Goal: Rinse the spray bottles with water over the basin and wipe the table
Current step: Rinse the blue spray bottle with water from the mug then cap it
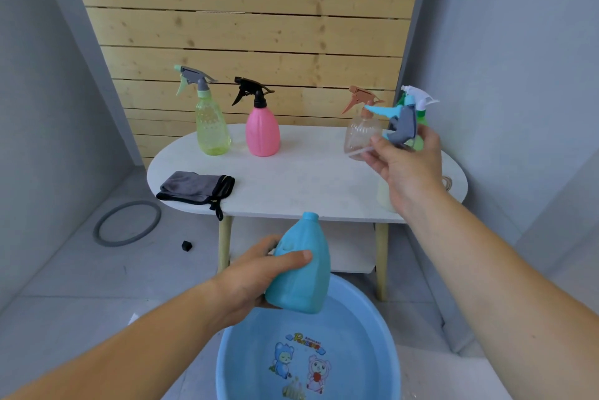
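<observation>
Early stage: left hand [256, 273] fingers grip the uncapped blue bottle [301, 273] over the basin [356, 318], right hand [405, 166] fingers hold its trigger head [400, 124] above the desk [308, 179]; four spray bottles there look unrinsed, grey cloth [194, 187] folded, wiping not started.

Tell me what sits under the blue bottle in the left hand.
The blue basin lies below the blue bottle that the left hand grips; cartoon stickers show on its bottom. The bottle and hand cover part of its far rim.
</observation>
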`<action>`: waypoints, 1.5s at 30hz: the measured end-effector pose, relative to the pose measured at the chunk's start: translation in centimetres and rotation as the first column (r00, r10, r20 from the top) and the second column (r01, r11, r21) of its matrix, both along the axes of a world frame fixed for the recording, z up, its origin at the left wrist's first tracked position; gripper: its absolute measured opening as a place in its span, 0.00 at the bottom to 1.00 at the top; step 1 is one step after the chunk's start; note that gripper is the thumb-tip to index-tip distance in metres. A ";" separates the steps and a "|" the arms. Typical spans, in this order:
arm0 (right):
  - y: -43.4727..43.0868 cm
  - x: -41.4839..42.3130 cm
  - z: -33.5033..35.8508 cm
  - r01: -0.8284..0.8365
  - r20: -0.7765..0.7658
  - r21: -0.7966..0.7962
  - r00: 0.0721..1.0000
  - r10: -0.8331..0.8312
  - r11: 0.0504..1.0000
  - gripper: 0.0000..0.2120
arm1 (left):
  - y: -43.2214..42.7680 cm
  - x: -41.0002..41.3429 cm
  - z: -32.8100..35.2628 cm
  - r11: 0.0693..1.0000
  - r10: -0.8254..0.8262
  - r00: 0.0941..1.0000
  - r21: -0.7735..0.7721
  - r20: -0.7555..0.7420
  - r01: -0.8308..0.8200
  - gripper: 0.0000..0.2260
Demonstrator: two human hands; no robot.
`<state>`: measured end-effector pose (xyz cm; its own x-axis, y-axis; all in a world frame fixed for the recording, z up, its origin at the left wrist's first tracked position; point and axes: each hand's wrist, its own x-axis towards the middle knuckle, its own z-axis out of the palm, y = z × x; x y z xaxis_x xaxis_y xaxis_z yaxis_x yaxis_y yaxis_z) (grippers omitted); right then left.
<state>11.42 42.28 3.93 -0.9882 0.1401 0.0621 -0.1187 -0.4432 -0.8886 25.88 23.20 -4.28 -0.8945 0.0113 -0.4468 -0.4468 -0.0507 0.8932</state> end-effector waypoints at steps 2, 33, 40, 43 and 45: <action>-1.1 -0.7 -1.6 -0.029 0.030 0.082 0.999 0.027 0.996 0.18 | -0.1 0.0 0.0 1.000 0.004 1.000 -0.006 -0.007 -0.004 0.30; 2.1 -4.1 -2.4 0.342 -0.315 0.927 0.933 -0.175 0.153 0.10 | -0.3 -1.6 -0.2 0.996 -0.053 0.989 -0.078 -0.139 0.042 0.29; 10.0 -5.6 -3.8 -0.070 0.091 0.990 0.981 -0.169 0.125 0.22 | 1.5 -2.0 -0.4 0.992 -0.115 0.981 -0.070 -0.156 0.105 0.28; 11.2 -6.0 -5.1 -0.131 0.164 0.969 0.975 -0.150 0.207 0.25 | 2.0 -2.0 -0.6 0.989 -0.140 0.978 -0.077 -0.153 0.130 0.28; 11.7 -6.0 -5.7 -0.113 0.140 0.980 0.977 -0.164 0.163 0.25 | 2.3 -2.0 -0.6 0.987 -0.147 0.978 -0.082 -0.151 0.135 0.28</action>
<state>5.39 53.98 -1.75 -0.9922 0.1245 0.0081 0.0971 0.8114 -0.5764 23.89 25.49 -4.84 -0.9448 0.1156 -0.3065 -0.3002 0.0687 0.9514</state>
